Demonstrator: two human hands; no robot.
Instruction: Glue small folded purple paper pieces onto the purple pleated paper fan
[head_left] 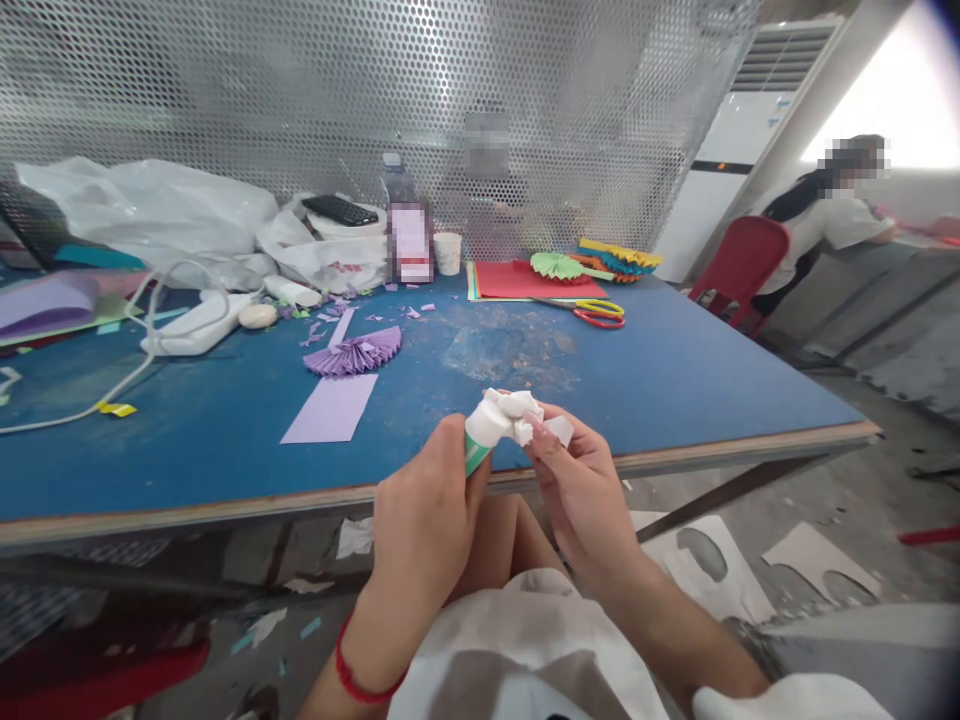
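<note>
My left hand is closed around a green and white bottle, probably glue, tilted with its white end up and to the right. Against that end sits a crumpled white tissue. My right hand pinches the tissue between thumb and fingers, and a loose corner pokes out beside them. Both hands are above the table's front edge, over my lap. On the table to the left lie a pleated purple paper fan and a flat strip of purple paper.
Scissors rest beside red paper, with green and multicoloured paper fans behind. A propped phone, a paper cup and plastic bags line the mesh panel. A white cable crosses the left side. Another person sits far right.
</note>
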